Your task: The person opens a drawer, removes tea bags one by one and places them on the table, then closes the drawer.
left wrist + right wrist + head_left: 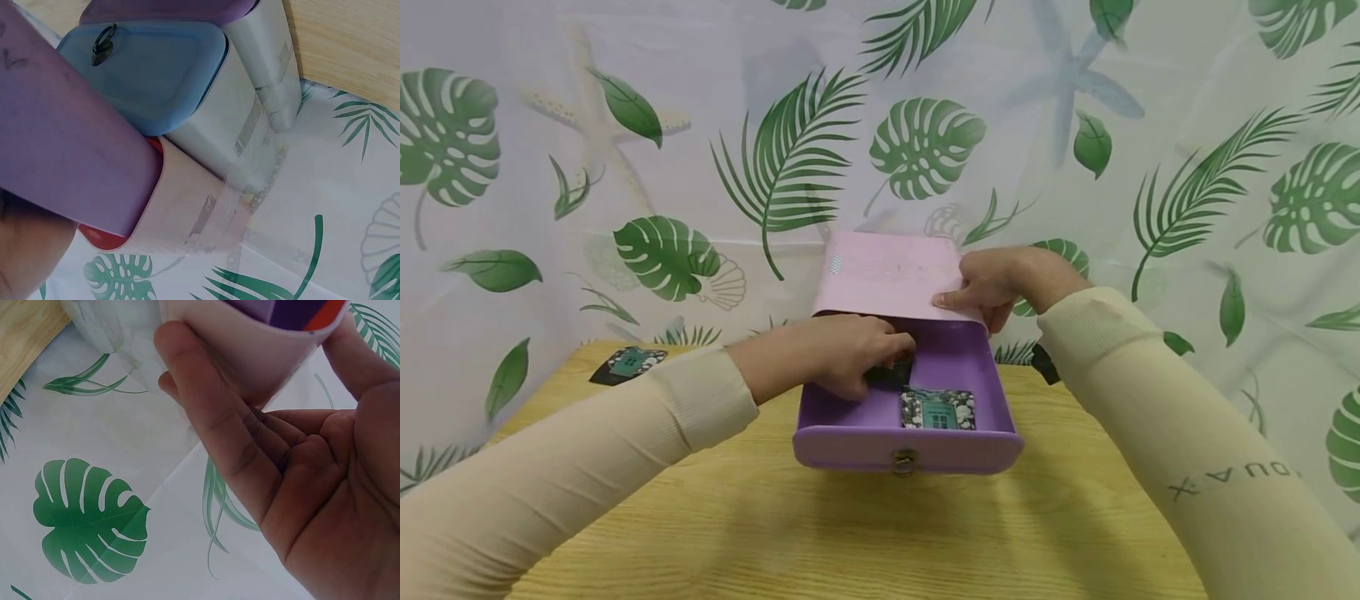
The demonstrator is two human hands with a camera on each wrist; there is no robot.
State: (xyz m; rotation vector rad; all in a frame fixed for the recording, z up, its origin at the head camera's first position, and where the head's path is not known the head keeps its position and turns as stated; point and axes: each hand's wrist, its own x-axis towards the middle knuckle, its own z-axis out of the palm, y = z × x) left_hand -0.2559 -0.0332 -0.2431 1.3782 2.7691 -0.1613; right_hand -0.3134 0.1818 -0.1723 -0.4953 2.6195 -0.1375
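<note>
A purple drawer (970,358) is pulled out of a pink case (887,271), its front face tilted down toward me with a small metal lock (904,461). My left hand (850,350) reaches into the drawer with bent fingers at a dark packet (889,375), which it partly covers. A floral sachet with a teal label (938,410) lies near the drawer front. My right hand (992,283) grips the case's right edge, thumb on top; in the right wrist view its fingers (212,419) wrap around the pink wall.
Beside the pink case, the left wrist view shows a unit with a blue drawer front (162,69) and another with a purple one (169,11). A sachet (634,362) lies at the wooden table's (745,517) far left; a black item (1045,364) sits far right. Leaf-patterned cloth (685,167) hangs behind.
</note>
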